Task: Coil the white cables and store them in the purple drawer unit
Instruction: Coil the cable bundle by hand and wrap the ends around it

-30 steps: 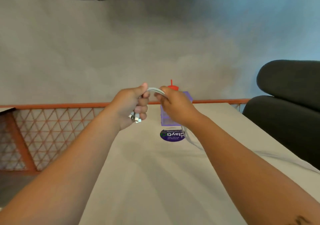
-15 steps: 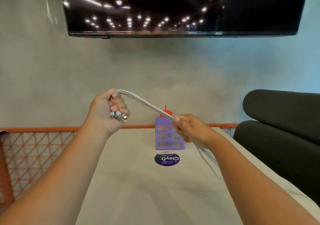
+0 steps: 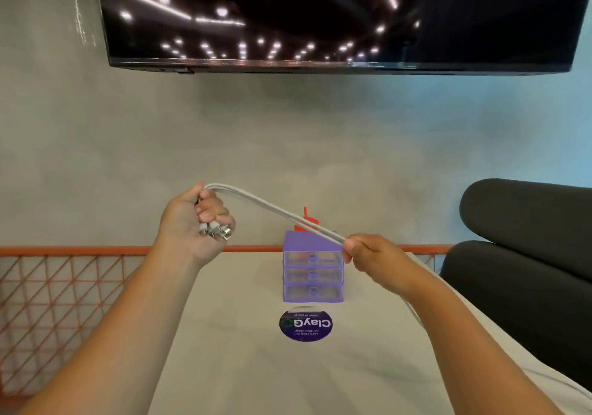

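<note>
Drawer unit [image 3: 313,267] on table [image 3: 256,376], far end; round sticker [image 3: 305,324] before it; chair [image 3: 525,254] right of table

cables [image 3: 272,210] partly hidden, red item [image 3: 306,221] half-hidden

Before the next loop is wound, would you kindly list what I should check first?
1. Plug ends gathered: ok. The left hand grips the metal-tipped connectors.
2. Strands held together: ok. The white cables span to the right hand, which pinches them.
3. Coil formed: not ok. There is no loop yet.
4. Drawer ready: not ok. All three drawers of the purple plastic drawer unit are closed.
5. Trailing length free of snags: cannot tell. It passes under the right forearm.
</note>
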